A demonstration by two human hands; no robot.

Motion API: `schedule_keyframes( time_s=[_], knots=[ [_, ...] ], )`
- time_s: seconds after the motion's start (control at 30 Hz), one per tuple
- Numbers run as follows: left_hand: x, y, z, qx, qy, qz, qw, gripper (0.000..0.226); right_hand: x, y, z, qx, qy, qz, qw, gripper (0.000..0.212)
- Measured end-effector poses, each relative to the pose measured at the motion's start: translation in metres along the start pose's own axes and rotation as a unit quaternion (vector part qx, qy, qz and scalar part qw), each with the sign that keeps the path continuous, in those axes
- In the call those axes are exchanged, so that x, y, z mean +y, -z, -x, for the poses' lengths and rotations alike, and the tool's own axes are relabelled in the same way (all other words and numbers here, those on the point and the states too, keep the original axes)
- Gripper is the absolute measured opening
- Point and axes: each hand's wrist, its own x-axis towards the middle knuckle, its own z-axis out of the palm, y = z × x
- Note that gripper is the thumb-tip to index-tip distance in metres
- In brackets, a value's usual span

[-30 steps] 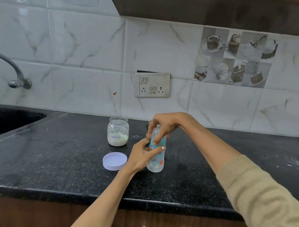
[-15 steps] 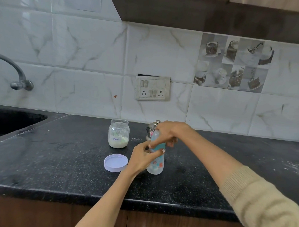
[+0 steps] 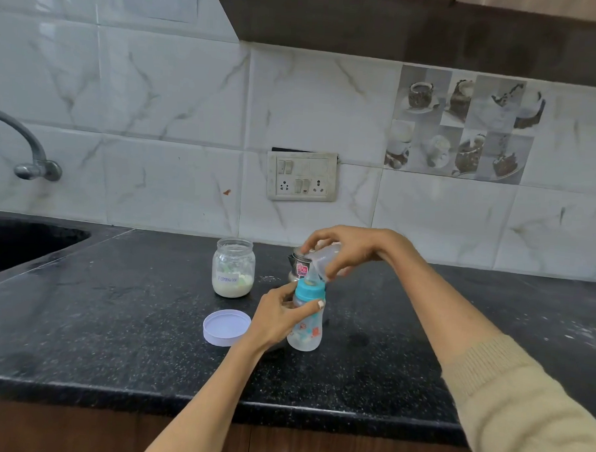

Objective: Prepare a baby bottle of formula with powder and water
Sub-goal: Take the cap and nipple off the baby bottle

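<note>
Left hand (image 3: pixel 279 319), centre of frame: fingers curled around baby bottle (image 3: pixel 306 323), thumb across the front below the blue collar (image 3: pixel 309 290). Bottle upright on black speckled counter (image 3: pixel 114 337), printed pattern on clear body, nipple visible above collar.

Right hand (image 3: pixel 348 250), just above and right of bottle top: fingers bent, pinching clear cap (image 3: pixel 326 259), tilted, its open end down-left toward the nipple. Cap apart from collar or brushing nipple: cannot tell. Beige sleeve (image 3: pixel 521 406) at lower right.

Formula jar (image 3: pixel 233 272), left of bottle and further back: glass, open, pale powder in lower part, handwritten label. Jar lid (image 3: pixel 227 326) flat on counter, just left of left hand, near the front. Small steel pot (image 3: pixel 300 263) behind bottle, partly hidden by right hand, pink sticker on side.

Upper half of frame: white marble-look wall tiles, switch-and-socket plate (image 3: pixel 302 176) at centre, patterned dessert tile (image 3: pixel 465 127) upper right, dark cabinet underside along top. Tap (image 3: pixel 30 152) at left edge over dark sink (image 3: pixel 22 244). Wooden cabinet fronts under counter edge, bottom of frame.
</note>
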Motion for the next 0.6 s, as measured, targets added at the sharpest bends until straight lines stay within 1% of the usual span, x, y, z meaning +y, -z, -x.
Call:
schedule_keyframes(
  time_s=[0.07, 0.1, 0.17, 0.23, 0.3, 0.4, 0.5, 0.6],
  knots=[
    [0.000, 0.000, 0.000, -0.006, 0.005, 0.008, 1.000, 0.032, 0.021, -0.002, 0.008, 0.085, 0.009, -0.076, 0.993, 0.044],
    [-0.001, 0.000, 0.000, -0.008, 0.006, 0.013, 1.000, 0.032, 0.032, -0.007, 0.010, 0.139, 0.006, -0.119, 0.983, 0.042],
    [-0.002, -0.001, 0.001, -0.007, 0.009, 0.027, 1.000, 0.034, 0.057, -0.026, 0.010, 0.232, -0.029, -0.202, 0.951, 0.038],
    [-0.004, -0.002, 0.002, -0.005, 0.009, 0.039, 0.999, 0.034, 0.078, -0.054, 0.007, 0.284, -0.080, -0.218, 0.930, 0.041],
    [-0.004, -0.002, 0.003, -0.006, 0.007, 0.038, 0.999, 0.032, 0.094, -0.079, 0.003, 0.321, -0.117, -0.211, 0.916, 0.044],
    [-0.007, -0.002, 0.001, -0.003, 0.008, 0.029, 1.000, 0.035, 0.109, -0.101, 0.000, 0.364, -0.139, -0.224, 0.893, 0.048],
    [-0.009, -0.003, 0.001, -0.001, 0.007, 0.025, 1.000, 0.036, 0.117, -0.110, -0.002, 0.369, -0.154, -0.206, 0.893, 0.047],
    [-0.010, -0.003, 0.000, -0.001, 0.009, 0.023, 1.000, 0.037, 0.122, -0.110, -0.004, 0.367, -0.158, -0.195, 0.896, 0.056]
  ],
)
